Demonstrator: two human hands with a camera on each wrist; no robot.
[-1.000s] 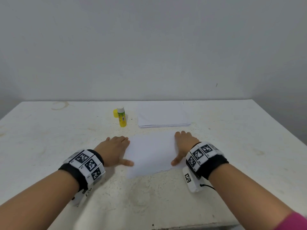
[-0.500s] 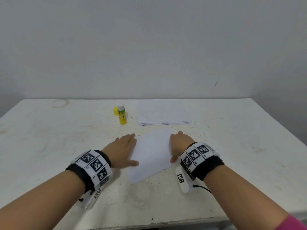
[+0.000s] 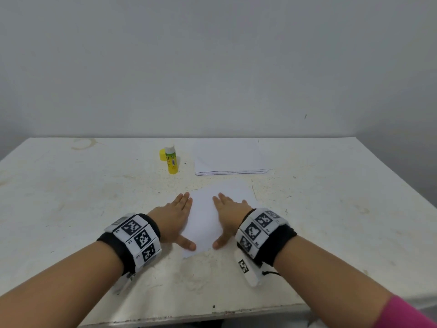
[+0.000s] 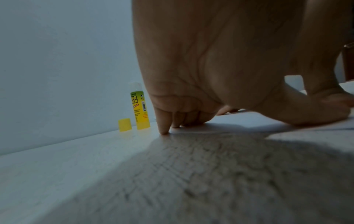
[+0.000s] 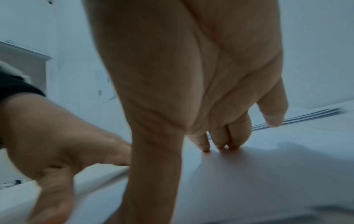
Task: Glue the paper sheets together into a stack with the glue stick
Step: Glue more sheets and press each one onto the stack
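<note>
A single white paper sheet (image 3: 203,221) lies askew on the table in front of me. My left hand (image 3: 176,216) lies flat on the sheet's left edge, fingers straight, thumb on the paper. My right hand (image 3: 228,215) presses flat on the sheet's right part, fingertips (image 5: 220,145) down on the paper (image 5: 268,174). A stack of white sheets (image 3: 228,157) sits farther back. The uncapped yellow-green glue stick (image 3: 170,159) stands upright left of the stack, with its yellow cap (image 3: 162,154) beside it; both glue stick (image 4: 139,107) and cap (image 4: 124,124) show in the left wrist view beyond my left hand (image 4: 210,75).
The worn white table (image 3: 71,197) runs to a grey wall at the back. Its front edge (image 3: 189,316) is close below my forearms. A faint ring stain (image 3: 82,144) marks the far left corner.
Both hands have slid inward over the sheet and now lie closer together. The sheet has turned, its far end swinging right. The glue stick and the stack have not moved.
</note>
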